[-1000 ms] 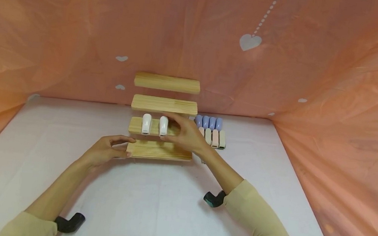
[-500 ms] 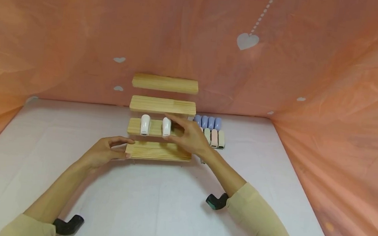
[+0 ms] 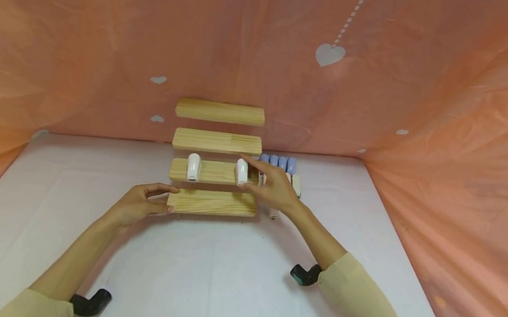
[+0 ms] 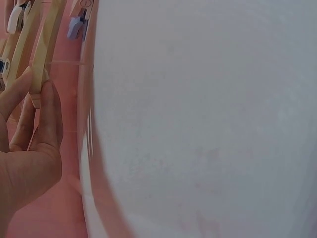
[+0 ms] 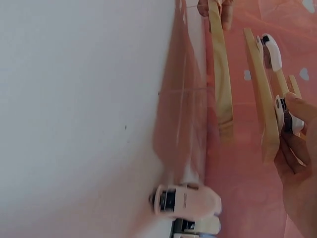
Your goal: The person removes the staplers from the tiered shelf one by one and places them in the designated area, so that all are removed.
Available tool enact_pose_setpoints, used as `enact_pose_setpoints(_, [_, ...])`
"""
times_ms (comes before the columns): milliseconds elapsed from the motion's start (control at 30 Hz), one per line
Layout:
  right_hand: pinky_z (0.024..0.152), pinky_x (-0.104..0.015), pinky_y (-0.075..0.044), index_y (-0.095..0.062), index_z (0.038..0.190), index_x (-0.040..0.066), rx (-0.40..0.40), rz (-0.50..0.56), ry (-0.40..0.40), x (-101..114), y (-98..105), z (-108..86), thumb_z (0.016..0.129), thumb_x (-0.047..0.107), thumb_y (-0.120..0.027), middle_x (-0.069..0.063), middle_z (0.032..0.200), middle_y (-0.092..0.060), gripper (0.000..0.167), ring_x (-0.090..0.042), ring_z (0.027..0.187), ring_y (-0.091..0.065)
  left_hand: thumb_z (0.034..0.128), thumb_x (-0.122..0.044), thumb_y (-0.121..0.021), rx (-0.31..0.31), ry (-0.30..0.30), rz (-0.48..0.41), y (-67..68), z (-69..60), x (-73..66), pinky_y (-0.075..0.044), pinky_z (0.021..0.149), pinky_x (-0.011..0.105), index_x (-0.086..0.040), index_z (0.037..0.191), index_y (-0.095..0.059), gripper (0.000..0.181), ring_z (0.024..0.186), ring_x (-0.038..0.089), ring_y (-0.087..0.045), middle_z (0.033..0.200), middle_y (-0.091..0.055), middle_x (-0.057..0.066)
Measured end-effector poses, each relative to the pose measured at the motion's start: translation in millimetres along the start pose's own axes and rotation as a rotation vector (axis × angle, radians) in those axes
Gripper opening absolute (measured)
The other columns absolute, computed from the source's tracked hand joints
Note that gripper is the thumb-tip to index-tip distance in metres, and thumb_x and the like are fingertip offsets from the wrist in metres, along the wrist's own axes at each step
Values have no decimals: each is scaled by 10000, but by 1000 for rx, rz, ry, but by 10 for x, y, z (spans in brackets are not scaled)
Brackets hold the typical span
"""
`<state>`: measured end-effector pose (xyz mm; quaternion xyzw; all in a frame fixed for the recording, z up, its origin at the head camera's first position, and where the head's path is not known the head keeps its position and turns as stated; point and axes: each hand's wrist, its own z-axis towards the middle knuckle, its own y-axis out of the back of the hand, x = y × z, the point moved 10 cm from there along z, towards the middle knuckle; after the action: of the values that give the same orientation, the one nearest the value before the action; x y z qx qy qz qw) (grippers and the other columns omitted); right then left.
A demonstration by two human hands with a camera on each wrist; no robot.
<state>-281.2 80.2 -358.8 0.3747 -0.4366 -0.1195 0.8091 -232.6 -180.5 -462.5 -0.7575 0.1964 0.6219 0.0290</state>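
A stepped rack with wooden shelves [image 3: 212, 202] stands at the back of the table. My left hand [image 3: 134, 206] grips the left end of its lowest shelf [image 4: 45, 44] between thumb and fingers. One small white stapler [image 3: 193, 167] sits near the left end of the second shelf up. Towards that shelf's right end, my right hand [image 3: 276, 185] pinches another white stapler [image 3: 242, 171], thumb in front and fingers behind. In the right wrist view this held stapler [image 5: 290, 116] is on or just over the shelf; contact is hard to tell.
Right of the rack, several purple staplers [image 3: 291, 165] stand in a row, with cream [image 3: 296, 185] and pink ones partly behind my right hand. A pink stapler [image 5: 190, 202] is nearest in the right wrist view. A pink-orange curtain [image 3: 227, 50] hangs behind the white table [image 3: 207, 275].
My right hand has moved the held white stapler rightward along the second shelf, widening the gap to the other one. My left hand keeps its grip on the lowest shelf.
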Motion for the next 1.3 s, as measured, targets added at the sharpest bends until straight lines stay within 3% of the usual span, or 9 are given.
enact_pose_setpoints(200, [549, -322, -380, -544, 1443, 175, -25, 29, 11, -61, 107, -88, 833, 227, -825, -57, 1211, -675, 674, -138, 645, -398, 864, -192, -784, -7, -27, 24, 2, 0, -23, -362, 1095, 535, 2, 1367, -550, 588, 1427, 453, -278, 1528, -399, 203])
enact_pose_setpoints(367, [691, -421, -489, -562, 1425, 148, -52, 10, 3, -141, 182, -165, 824, 202, -833, -71, 1253, -671, 662, -92, 777, -493, 863, -187, -784, -4, -21, 17, -8, -5, -5, -343, 1106, 551, 5, 1365, -550, 587, 1446, 455, -226, 1533, -391, 199])
enact_pose_setpoints(467, [669, -392, -494, -569, 1415, 122, -66, -3, -6, -176, 237, -214, 818, 184, -837, -71, 1182, -692, 657, -105, 739, -503, 862, -182, -784, -5, -16, 12, -8, -4, -1, -339, 1107, 558, 4, 1366, -550, 586, 1448, 458, -215, 1540, -378, 198])
enact_pose_setpoints(567, [714, -408, -531, -577, 1404, 97, -83, 4, -12, -218, 299, -263, 806, 150, -843, -84, 1184, -696, 657, -162, 773, -598, 862, -192, -784, -5, -13, 15, -9, -5, -9, -345, 1104, 559, -5, 1370, -552, 588, 1442, 460, -230, 1549, -362, 197])
enact_pose_setpoints(667, [910, -503, -522, -583, 1398, 102, -89, 37, -21, -279, 340, -302, 795, 116, -847, -96, 1296, -652, 659, -257, 1067, -655, 861, -202, -786, -3, -8, 20, -10, -3, -10, -365, 1097, 534, -14, 1371, -554, 591, 1435, 454, -255, 1561, -341, 196])
enact_pose_setpoints(867, [921, -546, -516, -592, 1384, 90, -78, 85, -81, -404, 393, -398, 799, 75, -837, -126, 1294, -649, 635, -379, 1102, -647, 865, -197, -785, 6, -17, 30, -9, 7, -27, -468, 1021, 413, -10, 1369, -554, 585, 1394, 449, -346, 1572, -308, 217])
enact_pose_setpoints(1000, [909, -529, -530, -581, 1361, -6, -71, 118, -129, -285, 469, -461, 793, -22, -810, -197, 1276, -642, 613, -374, 1117, -644, 864, -197, -786, 1, -23, 41, 2, 8, -44, -484, 1000, 369, -9, 1363, -561, 579, 1390, 452, -351, 1566, -324, 214])
enact_pose_setpoints(1133, [943, -519, -516, -565, 1337, -83, -63, 127, -151, -199, 525, -520, 785, -95, -780, -265, 1262, -626, 593, -412, 1128, -628, 861, -200, -787, -8, -34, 61, 13, 7, -54, -452, 1036, 421, -7, 1351, -572, 568, 1409, 448, -320, 1541, -374, 210])
enact_pose_setpoints(1300, [955, -542, -499, -550, 1353, -82, -64, 144, -171, -504, 481, -624, 781, -104, -781, -273, 1252, -627, 618, -427, 1114, -631, 861, -210, -787, -6, -39, 73, 5, 3, -54, -365, 1094, 533, -9, 1344, -579, 562, 1445, 449, -240, 1520, -412, 206])
